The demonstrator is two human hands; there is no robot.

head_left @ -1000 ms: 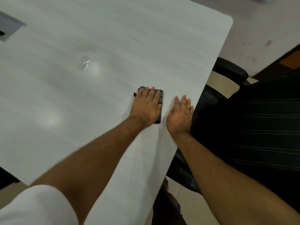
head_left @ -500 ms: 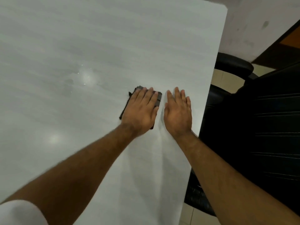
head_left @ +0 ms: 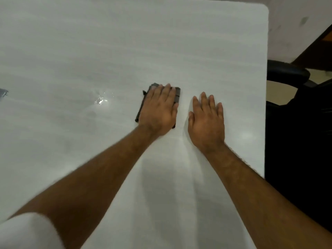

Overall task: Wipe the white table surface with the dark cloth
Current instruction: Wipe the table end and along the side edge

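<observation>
White table (head_left: 179, 42), no legible writing; wet patch (head_left: 101, 99) at left, possibly water. Dark cloth (head_left: 142, 105) folded, under left hand (head_left: 159, 112), fingers straight, pressing. Right hand (head_left: 206, 121) flat beside it; black chair (head_left: 296, 114) at edge

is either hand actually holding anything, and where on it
Nothing is gripped. The left hand lies flat, fingers straight, pressing on top of the dark cloth. The right hand rests flat on the bare white table.
</observation>
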